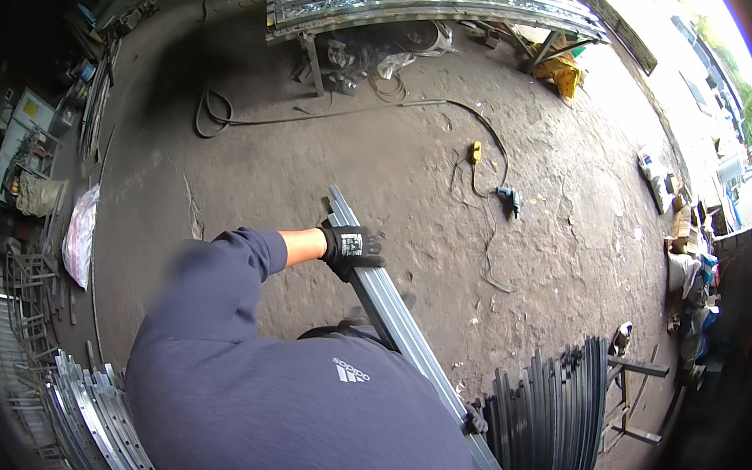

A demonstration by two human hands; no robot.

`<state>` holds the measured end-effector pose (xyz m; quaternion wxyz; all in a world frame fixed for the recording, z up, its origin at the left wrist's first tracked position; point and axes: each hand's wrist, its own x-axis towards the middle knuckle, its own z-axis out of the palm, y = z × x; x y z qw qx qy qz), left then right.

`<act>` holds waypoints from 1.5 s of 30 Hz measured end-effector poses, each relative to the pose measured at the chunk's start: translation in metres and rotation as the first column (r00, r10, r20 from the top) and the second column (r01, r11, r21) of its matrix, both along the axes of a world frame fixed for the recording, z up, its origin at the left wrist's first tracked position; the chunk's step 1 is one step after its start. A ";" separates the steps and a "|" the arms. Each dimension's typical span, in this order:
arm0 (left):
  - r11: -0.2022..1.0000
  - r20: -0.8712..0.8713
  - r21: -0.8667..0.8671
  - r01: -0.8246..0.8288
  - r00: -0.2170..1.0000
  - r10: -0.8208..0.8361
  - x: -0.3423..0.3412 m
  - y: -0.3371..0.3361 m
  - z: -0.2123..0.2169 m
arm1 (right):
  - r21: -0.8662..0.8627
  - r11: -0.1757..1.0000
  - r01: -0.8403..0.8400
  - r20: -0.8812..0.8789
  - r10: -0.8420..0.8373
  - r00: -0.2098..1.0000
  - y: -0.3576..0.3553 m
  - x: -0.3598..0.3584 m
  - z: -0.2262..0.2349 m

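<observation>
We are holding the bars (406,326) on a slant across the frame, their long axis running from just above the centre down to the lower right, and both hands are sharing that line. Our left hand (353,249) is gripping near the upper end, only a short stub sticking out past it, so most of the length is lying down and to the right of that grip. Our right hand (475,418) is holding on much lower, in the lower right of the frame, and it is the nearer of the two to the dark stock (547,416) standing just beside it. The left glove is closing over the bars from above, its back turned up and its fingers crossing to the far edge; the right fingers are curling round the edge, though the palm is hiding behind the metal, so we are judging that hold from the fingers alone. Our left arm is bending out at the left, its sleeve (246,264) ending short of the wrist, and the forearm is coming in nearly level over the floor (293,167).
</observation>
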<state>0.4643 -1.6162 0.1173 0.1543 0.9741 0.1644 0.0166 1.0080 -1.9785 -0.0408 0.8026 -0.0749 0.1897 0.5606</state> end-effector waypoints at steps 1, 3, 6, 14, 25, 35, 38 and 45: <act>1.000 -0.001 -0.001 -0.021 1.000 0.021 -0.014 0.017 -0.003 | 0.018 1.000 -0.015 -0.010 0.015 1.000 0.021 -0.002 -0.002; 0.997 0.005 0.001 -0.073 0.997 0.073 -0.042 0.051 -0.009 | 0.058 0.997 -0.053 -0.019 0.054 0.998 0.070 -0.006 -0.006; 0.985 -0.035 0.005 -0.172 0.985 0.172 -0.083 0.109 -0.022 | 0.102 0.985 -0.138 -0.027 0.141 0.990 0.162 -0.021 -0.016; 0.902 -0.085 0.044 -0.430 0.898 0.432 -0.196 0.291 -0.034 | 0.268 0.909 -0.321 -0.001 0.333 0.943 0.524 -0.111 0.013; 0.506 0.043 -0.082 -0.859 0.504 0.862 -0.302 0.441 -0.071 | 0.412 0.650 -0.638 0.170 0.633 0.755 1.001 -0.335 0.104; 0.150 0.011 -0.094 -0.984 0.149 0.989 -0.426 0.618 -0.051 | 0.243 0.519 -0.819 0.034 0.839 0.542 1.353 -0.582 0.121; -0.030 -0.077 -0.115 -0.993 -0.021 0.997 -0.433 0.642 -0.025 | 0.310 0.322 -0.895 0.082 0.929 0.362 1.430 -0.635 0.103; -0.401 -0.092 -0.032 -0.915 -0.397 0.913 -0.349 0.733 -0.020 | 0.703 -0.095 -0.705 0.279 0.949 0.150 1.609 -0.767 0.038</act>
